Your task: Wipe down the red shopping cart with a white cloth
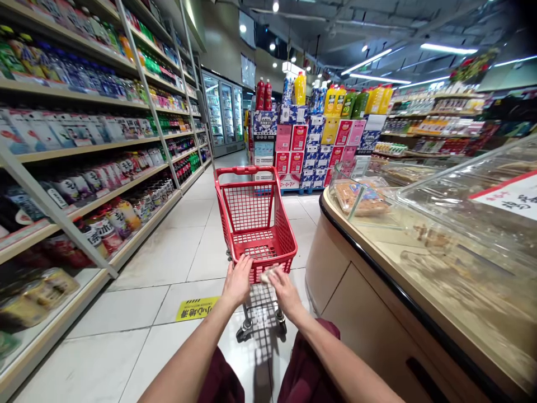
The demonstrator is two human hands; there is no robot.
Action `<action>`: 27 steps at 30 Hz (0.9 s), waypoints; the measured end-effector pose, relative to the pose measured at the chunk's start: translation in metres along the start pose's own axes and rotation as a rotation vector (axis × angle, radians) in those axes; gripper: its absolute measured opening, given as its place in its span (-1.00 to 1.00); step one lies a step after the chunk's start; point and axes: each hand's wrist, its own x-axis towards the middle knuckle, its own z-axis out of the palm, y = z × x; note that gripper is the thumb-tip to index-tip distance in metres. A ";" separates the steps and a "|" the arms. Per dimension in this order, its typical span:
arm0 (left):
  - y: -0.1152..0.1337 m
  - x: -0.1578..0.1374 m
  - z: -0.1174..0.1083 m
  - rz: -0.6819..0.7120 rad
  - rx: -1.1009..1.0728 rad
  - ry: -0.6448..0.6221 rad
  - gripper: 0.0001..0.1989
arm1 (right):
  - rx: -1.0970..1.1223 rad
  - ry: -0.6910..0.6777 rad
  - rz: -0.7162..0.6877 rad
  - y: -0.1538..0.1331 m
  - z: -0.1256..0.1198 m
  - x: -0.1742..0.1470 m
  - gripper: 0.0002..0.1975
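At far left, long shelves (84,148) of bottles and cartons run back toward a glass-door fridge (224,109). A yellow sign (196,308) lies flat on the tiled floor (138,302). The left hand (238,282) is open, its fingers lying at the near edge of a red shopping cart (286,235), which stands directly ahead. Just beside it, the right hand (285,290) pinches a small pale wad (267,275) at that same edge. Stacked drink boxes (314,151) stand beyond. At right, a curved counter (356,280) bears packaged food (363,196).
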 end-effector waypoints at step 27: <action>-0.005 -0.002 0.012 -0.060 0.004 0.087 -0.33 | 0.096 0.165 0.319 0.045 -0.005 -0.003 -0.52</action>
